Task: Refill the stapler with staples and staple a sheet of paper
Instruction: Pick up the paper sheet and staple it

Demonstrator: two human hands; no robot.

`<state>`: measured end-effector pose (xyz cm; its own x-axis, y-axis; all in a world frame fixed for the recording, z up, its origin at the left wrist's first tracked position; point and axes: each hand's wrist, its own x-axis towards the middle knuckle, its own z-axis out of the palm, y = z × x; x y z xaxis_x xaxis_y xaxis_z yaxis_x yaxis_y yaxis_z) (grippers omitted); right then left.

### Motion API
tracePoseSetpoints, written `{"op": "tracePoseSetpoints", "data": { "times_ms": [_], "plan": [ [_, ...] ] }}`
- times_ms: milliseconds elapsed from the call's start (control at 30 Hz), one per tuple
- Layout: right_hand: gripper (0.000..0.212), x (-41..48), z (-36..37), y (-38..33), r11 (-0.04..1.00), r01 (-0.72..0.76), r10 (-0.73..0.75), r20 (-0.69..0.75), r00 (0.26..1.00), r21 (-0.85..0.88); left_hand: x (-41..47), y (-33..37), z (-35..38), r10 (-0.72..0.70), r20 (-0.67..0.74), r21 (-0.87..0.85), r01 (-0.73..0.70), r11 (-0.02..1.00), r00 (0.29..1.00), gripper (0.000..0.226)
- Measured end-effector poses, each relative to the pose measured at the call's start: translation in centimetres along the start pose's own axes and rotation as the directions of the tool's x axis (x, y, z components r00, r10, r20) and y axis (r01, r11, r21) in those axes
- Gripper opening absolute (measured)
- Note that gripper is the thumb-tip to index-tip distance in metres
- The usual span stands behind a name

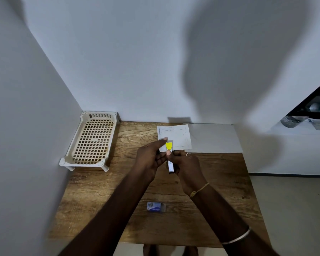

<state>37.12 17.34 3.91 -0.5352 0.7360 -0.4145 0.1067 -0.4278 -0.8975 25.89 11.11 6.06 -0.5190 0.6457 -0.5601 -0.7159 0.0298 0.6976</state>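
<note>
A small stapler (170,159) with a yellow tip and a silver body is held above the middle of the wooden table (220,182). My right hand (187,168) grips its body from the right. My left hand (151,157) touches it from the left, thumb and fingers at the yellow end. A small blue and white staple box (156,207) lies on the table nearer to me, under my forearms. A small sheet of paper (175,134) with faint lines lies flat just beyond my hands.
A larger white sheet (214,138) lies at the table's back right, partly under the small one. A cream perforated plastic rack (91,140) stands at the back left against the wall. Walls close the left and back; floor lies to the right.
</note>
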Motion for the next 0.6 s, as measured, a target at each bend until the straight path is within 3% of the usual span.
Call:
{"op": "tracePoseSetpoints", "data": {
  "times_ms": [200,467,600],
  "plan": [
    [0.017,0.42,-0.16,0.24,0.999,0.000,-0.001,-0.039,0.999,-0.041,-0.11,0.04,-0.03,-0.029,0.031,-0.022,0.030,0.999,0.999,0.026],
    [0.027,0.34,-0.03,0.03,0.994,0.022,-0.029,-0.067,0.997,-0.108,-0.05,-0.12,-0.23,-0.047,0.051,-0.003,0.048,0.999,0.998,0.031],
    [0.034,-0.20,0.10,-0.28,0.998,0.005,-0.008,-0.041,0.999,-0.057,0.01,0.00,-0.40,-0.050,0.047,0.008,0.049,0.999,0.998,0.030]
  ]
}}
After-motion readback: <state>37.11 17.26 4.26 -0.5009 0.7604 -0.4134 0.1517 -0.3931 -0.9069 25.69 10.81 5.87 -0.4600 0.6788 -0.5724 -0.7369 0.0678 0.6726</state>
